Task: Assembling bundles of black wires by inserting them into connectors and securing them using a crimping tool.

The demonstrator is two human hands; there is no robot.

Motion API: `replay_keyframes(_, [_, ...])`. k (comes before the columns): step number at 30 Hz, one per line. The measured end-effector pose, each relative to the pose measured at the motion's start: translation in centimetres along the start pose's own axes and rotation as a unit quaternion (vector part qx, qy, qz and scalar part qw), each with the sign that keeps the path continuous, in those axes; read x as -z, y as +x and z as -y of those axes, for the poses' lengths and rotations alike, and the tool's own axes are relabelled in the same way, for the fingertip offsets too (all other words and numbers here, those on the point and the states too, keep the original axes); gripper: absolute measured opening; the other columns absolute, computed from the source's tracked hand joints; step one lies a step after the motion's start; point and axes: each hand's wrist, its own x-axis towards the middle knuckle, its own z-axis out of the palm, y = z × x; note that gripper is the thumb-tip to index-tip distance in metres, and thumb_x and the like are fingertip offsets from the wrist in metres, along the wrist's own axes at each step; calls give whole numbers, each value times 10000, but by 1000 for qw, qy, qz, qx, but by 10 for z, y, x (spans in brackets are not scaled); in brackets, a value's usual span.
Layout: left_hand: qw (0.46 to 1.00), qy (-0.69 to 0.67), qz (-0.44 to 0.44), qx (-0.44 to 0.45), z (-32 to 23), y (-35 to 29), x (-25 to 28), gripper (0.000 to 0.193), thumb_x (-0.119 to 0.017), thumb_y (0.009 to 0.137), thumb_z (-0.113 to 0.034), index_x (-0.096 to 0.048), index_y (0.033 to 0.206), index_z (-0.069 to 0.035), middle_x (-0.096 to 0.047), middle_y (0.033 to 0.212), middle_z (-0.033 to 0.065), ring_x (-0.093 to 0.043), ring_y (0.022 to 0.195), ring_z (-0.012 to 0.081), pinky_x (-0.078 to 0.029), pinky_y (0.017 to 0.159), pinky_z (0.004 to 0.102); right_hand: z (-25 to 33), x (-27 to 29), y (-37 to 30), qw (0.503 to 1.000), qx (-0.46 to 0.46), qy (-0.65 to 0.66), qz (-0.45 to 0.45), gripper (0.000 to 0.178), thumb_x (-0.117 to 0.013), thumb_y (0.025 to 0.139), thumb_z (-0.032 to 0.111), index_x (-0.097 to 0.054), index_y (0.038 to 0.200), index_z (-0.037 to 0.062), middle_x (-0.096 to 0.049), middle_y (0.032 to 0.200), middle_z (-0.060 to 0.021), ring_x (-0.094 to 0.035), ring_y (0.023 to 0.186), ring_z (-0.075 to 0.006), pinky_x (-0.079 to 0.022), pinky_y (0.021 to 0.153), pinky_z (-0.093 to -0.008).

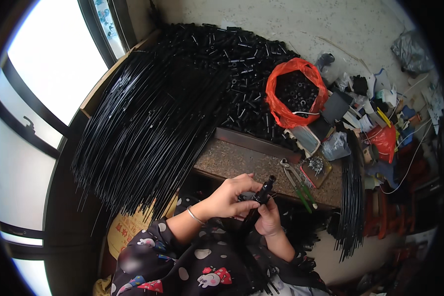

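Note:
Close in front of my body, both hands meet around a black tubular piece (265,191) with a stepped, narrower top end. My left hand (233,196), with a silver bangle at its wrist, reaches over from the left and presses the piece with its thumb and fingers. Lower down on the same piece, my right hand (270,219) pinches it between thumb and fingers. Below the hands, dark thin rods seem to run down over my patterned clothing; where they join the piece is hidden.
Long black rods (133,123) cover the table's left, with many short black tubular parts (246,74) behind. A red bag (276,106) holds small black rings. Green-handled pincers (299,185) lie near a tray of small metal pieces (316,165). More rods (351,197) hang off the right edge.

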Motion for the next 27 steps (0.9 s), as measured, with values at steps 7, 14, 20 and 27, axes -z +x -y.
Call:
replay_keyframes(7, [982,-158,-97,44,7,-6,-23,268,-721,684,-11,-569,905,-11,-579,838,43,-557,852,168,-202,1074,424,2,3,1,1000,-8,6,-6,314,-639,822,182,-524,1092,70,-573,1001,-25,-555,896,-145,-448,802,-305])
replay_keyframes(14, [977,-194,13,84,13,-9,-8,282,-685,704,40,-579,962,-3,-585,826,40,-561,935,168,-151,1087,415,5,-1,0,1000,4,10,7,337,-665,794,230,-533,1041,42,-587,915,-54,-574,778,-178,-456,730,-308])
replay_keyframes(20, [969,-243,3,46,16,-8,-2,191,-685,726,-23,-646,913,-15,-658,835,101,-586,907,217,-241,1044,464,4,6,0,995,-3,32,92,269,-642,806,195,-573,1008,32,-598,852,-73,-574,765,-198,-451,721,-320])
replay_keyframes(27, [970,-226,47,-76,3,5,-5,70,-688,719,-54,-665,770,-11,-651,770,114,-595,861,272,-362,966,491,11,0,-5,990,-66,21,120,779,-746,662,378,-350,1216,-2,-494,738,-30,-528,641,-130,-395,547,-238])
